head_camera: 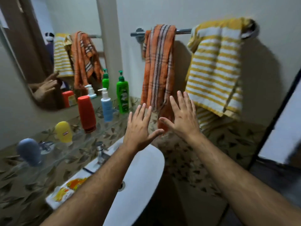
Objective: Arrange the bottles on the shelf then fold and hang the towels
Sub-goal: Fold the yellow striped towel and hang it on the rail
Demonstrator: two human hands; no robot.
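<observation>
Both hands are raised flat in front of the person, fingers straight and spread wide, holding nothing: the left hand [140, 128] hangs above the far rim of the white basin [143, 168], and the right hand [182, 118] sits just beside it at about 2 o'clock, the two thumbs nearly meeting. Directly beyond the fingertips, at 12 o'clock, the orange striped towel [158, 70] hangs bunched and narrow from the chrome towel rail [183, 31], its lower end dangling just behind the right hand. At 1 o'clock the yellow-and-white striped towel [215, 67] is draped wider over the same rail, one corner bunched up at the rail's right-hand end. Out at 10 o'clock from the hands, the glass shelf [114, 122] under the mirror [53, 51] carries the bottles in a row: a green pump bottle [122, 93] farthest along, then a blue pump bottle [106, 106], a red bottle [86, 114] standing on its cap, a yellow bottle [63, 133] also cap-down, and a blurred grey-blue bottle [30, 151] nearest at 9 o'clock. A chrome tap [101, 152] stands at the basin's back edge, and a white soap dish [65, 191] with orange and yellow pieces lies at 7 o'clock on the basin's edge. The mirror reflects the towels, bottles and hands.
</observation>
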